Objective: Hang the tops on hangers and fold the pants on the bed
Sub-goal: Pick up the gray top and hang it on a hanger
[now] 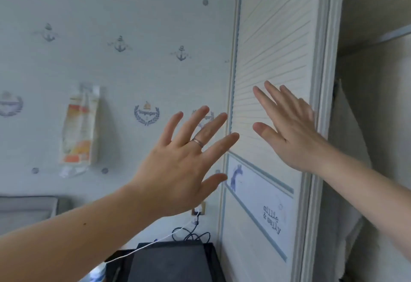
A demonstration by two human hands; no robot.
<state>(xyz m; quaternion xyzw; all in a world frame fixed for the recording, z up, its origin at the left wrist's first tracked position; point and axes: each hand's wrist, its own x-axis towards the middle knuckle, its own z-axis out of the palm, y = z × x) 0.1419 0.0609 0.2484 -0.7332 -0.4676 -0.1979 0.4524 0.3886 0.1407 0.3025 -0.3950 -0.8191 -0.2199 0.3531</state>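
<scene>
**Reaching Up With Two Bare Hands**

Both hands are up and hold nothing. The left hand [178, 166], with a ring [198, 142] on one finger, has its fingers spread wide in the air. The right hand [291, 134] is wide too, flat by the white slatted door [273, 36]; I cannot tell if it touches. Low down sits a dark box [171, 261] with a white cord [155, 242] lying over it. Beside the door the wardrobe is open, and a pale cloth [349, 130] hangs inside. It may be a top, but I cannot be sure. Farther back, a packet [81, 126] hangs on the wall [133, 14] with little anchors. No hangers or pants show from here, and the grey soft thing [24, 210] in the corner may be the bed. I think the clothes will be soft, light and floppy. Tops are best held at the shoulders, and pants at the waist, so they hang straight.
</scene>
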